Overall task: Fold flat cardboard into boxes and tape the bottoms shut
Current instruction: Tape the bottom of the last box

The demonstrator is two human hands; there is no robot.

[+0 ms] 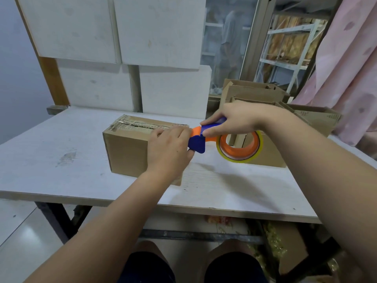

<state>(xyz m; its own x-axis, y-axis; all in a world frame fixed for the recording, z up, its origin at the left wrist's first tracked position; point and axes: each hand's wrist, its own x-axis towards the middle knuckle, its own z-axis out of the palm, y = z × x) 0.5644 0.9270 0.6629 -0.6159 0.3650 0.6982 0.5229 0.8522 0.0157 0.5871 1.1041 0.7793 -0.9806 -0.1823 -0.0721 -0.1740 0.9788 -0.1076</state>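
Cardboard box [130, 148], taped seam up, on the white table [61, 160]. My left hand [169, 148] grips the box's right end, fingers bent over its top edge, thumb down the end face. Just right of the box, my right hand [234, 121] is wrapped round the handle of the blue-and-orange tape dispenser [196, 142], whose tape roll [239, 146] hangs further right. Open boxes [255, 92] stand behind and right of the box.

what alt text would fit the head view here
A left hand holds the right end of a box on a white table, while the right hand grips a blue and orange tape dispenser at that end. More open boxes stand behind on the right.
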